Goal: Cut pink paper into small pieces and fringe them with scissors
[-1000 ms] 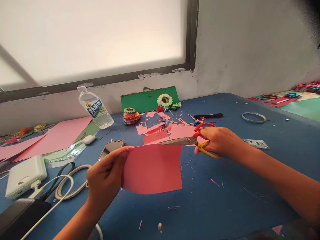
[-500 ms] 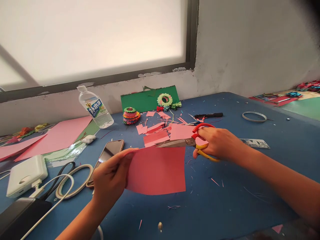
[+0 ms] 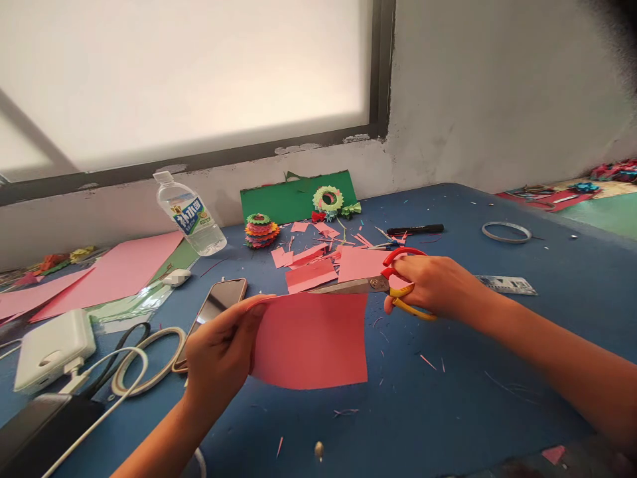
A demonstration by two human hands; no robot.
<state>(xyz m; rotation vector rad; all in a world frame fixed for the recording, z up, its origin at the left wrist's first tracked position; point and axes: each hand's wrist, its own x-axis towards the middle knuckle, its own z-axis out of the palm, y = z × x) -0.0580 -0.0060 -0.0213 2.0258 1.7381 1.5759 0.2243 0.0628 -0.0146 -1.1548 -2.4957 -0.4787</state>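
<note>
My left hand pinches the left edge of a pink paper sheet and holds it up above the blue table. My right hand grips red-and-yellow-handled scissors. Their blades point left and lie along the sheet's top edge. Behind the sheet lie several cut pink paper pieces.
A phone lies left of the sheet, near a tape ring, a white charger with cable and a water bottle. Farther back: green card, paper rosettes, black marker, ruler, another tape ring.
My left hand and the pink sheet have shifted a little to the right. The scissors have drawn slightly left along the sheet's top edge.
</note>
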